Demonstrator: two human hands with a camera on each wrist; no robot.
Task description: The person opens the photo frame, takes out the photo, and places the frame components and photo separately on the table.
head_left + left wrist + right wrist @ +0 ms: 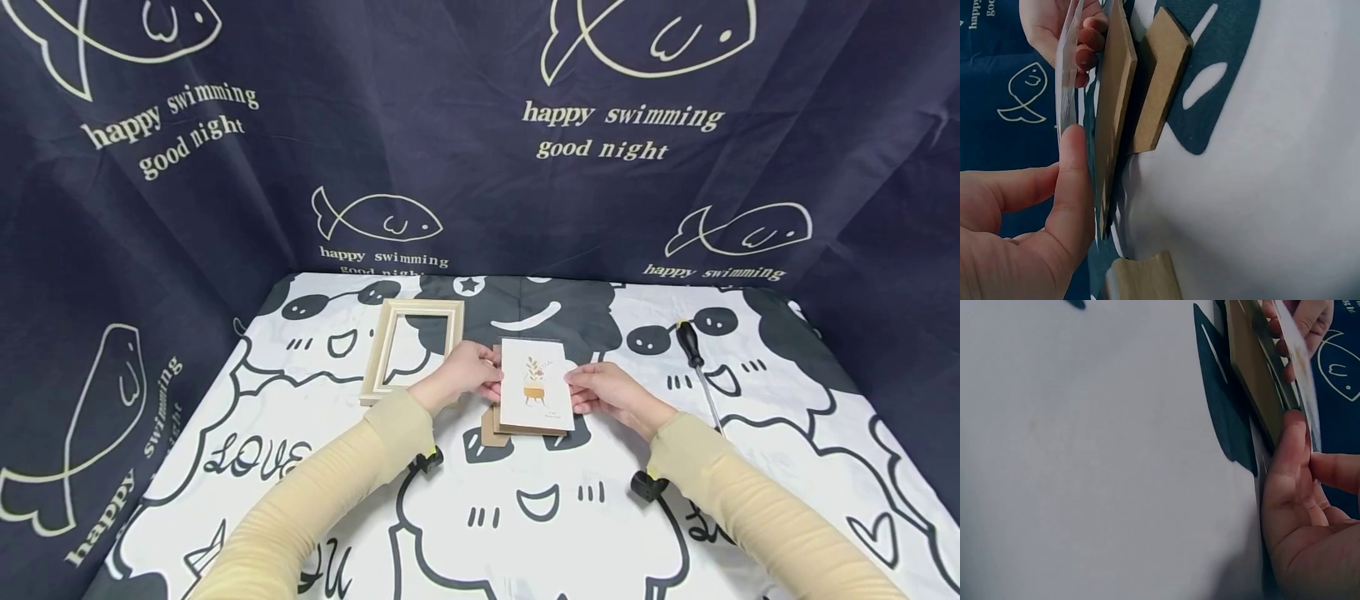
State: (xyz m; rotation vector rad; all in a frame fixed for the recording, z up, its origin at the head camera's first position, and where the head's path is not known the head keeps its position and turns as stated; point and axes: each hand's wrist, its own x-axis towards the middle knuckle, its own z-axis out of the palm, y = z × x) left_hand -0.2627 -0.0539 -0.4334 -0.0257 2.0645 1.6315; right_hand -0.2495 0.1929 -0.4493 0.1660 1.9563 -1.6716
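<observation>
A white picture card (537, 383) printed with a potted plant is held by its two side edges. My left hand (472, 369) pinches its left edge and my right hand (600, 389) pinches the right one, thumbs and fingers on opposite faces. Close under the card lies a brown backing board (1113, 106), mostly hidden from above. A second brown piece (1163, 69), narrower, sits beneath the board and juts out at its lower left. In the left wrist view a gap separates the card from the board.
An empty cream picture frame (375, 367) lies left of my left hand, close to it. Off to the right rests a screwdriver (687, 343) with a black handle, its shaft pointing toward my right forearm. A patterned cloth (525, 558) covers the table; dark curtains (480, 108) surround it.
</observation>
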